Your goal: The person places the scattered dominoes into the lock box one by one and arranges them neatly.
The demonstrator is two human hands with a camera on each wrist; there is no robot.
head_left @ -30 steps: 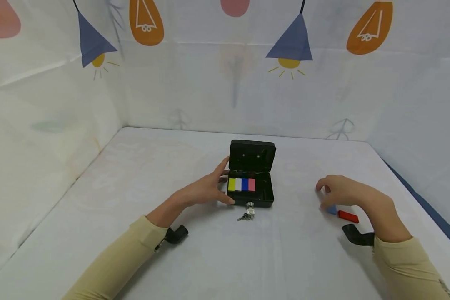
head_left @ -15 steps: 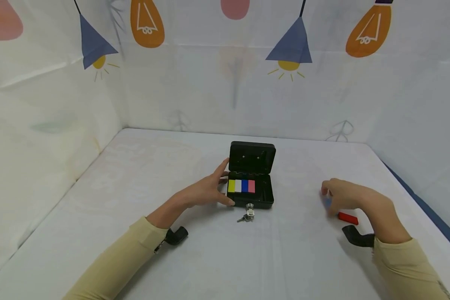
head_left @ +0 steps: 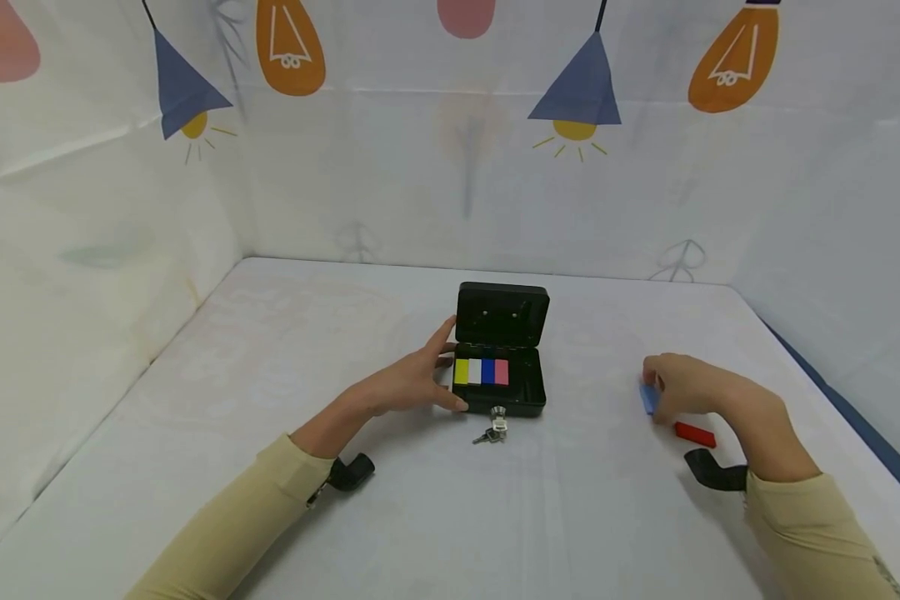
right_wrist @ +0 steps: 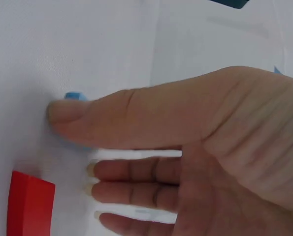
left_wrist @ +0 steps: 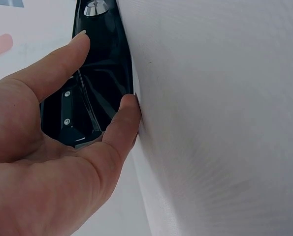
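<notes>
An open black cash box (head_left: 526, 400) stands on the table with its lid (head_left: 502, 314) raised. In the head view, yellow, white, dark blue and pink blocks (head_left: 475, 372) lie side by side in its left part. My left hand (head_left: 408, 379) rests against the box's left side, thumb at the front corner and forefinger reaching up beside the lid. At the right, my right hand (head_left: 690, 385) pinches a light blue block (head_left: 649, 398) between thumb and forefinger; the thumb mostly hides it in the right wrist view. A red block (head_left: 695, 434) lies just beneath that hand.
A lock with keys (head_left: 498, 425) hangs at the box's front. White table (head_left: 495, 517) surrounds the box, and a printed white cloth wall (head_left: 390, 183) rises behind. Dark wrist-worn pieces (head_left: 716, 471) sit below both wrists.
My right hand has shifted slightly right and closed on the light blue block, which has turned from its earlier lie beside the red one. My left hand keeps its place at the box.
</notes>
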